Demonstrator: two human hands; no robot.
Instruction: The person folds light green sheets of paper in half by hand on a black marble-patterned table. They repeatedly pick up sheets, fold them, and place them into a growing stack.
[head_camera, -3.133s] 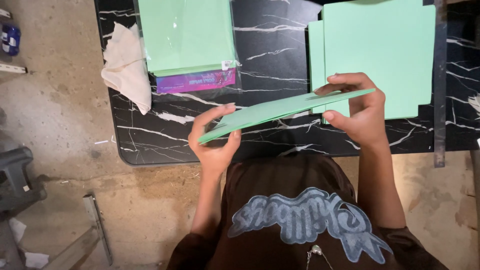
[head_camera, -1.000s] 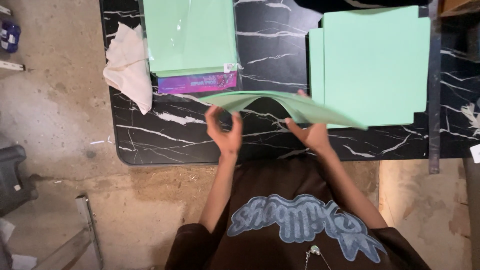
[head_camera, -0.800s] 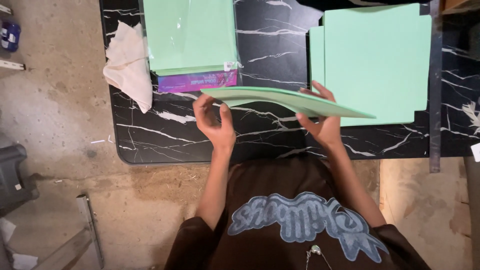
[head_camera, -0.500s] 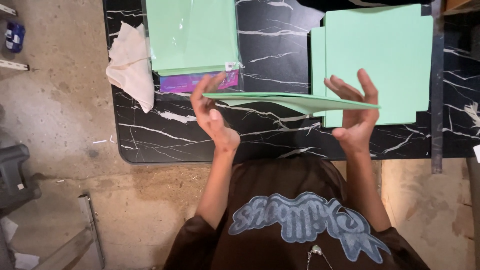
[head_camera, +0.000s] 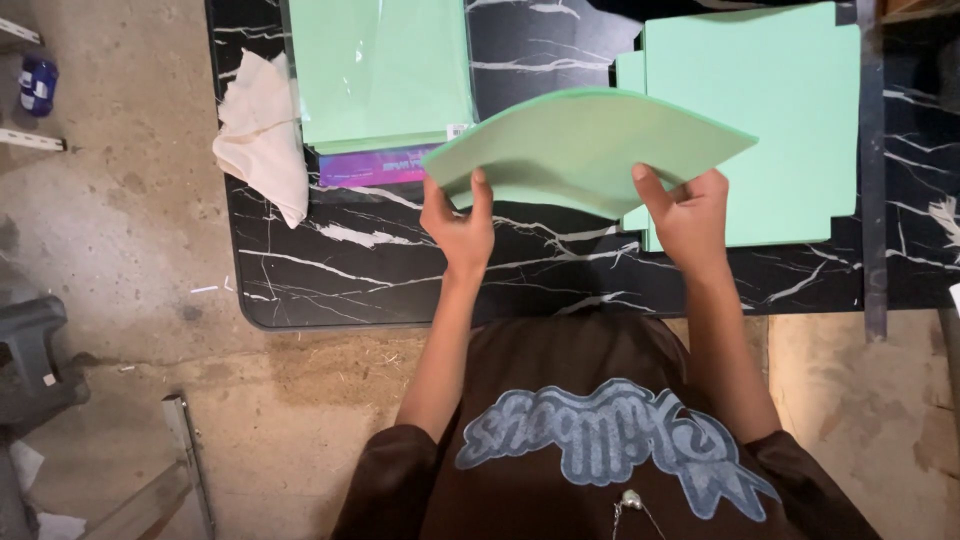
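I hold a pale green sheet (head_camera: 585, 150) bowed upward above a black marbled table (head_camera: 330, 270). My left hand (head_camera: 458, 222) grips its near left edge with the thumb on top. At the near right edge, my right hand (head_camera: 692, 215) pinches it the same way. Beyond the sheet to the right lies a stack of green sheets (head_camera: 790, 110), partly hidden by the held one. At the back left lies a wrapped pack of green sheets (head_camera: 375, 70) with a purple strip (head_camera: 370, 167) along its near edge.
A crumpled white cloth (head_camera: 262, 135) hangs over the table's left edge. The concrete floor (head_camera: 110, 220) lies to the left, with a grey stool (head_camera: 30, 360) and a metal frame (head_camera: 185, 460) near me. A dark bar (head_camera: 872, 200) runs along the table's right side.
The sheet was flat and edge-on to me; it has since tipped up so its face shows, bowed. Both hands shifted along its near edge, gripping throughout.
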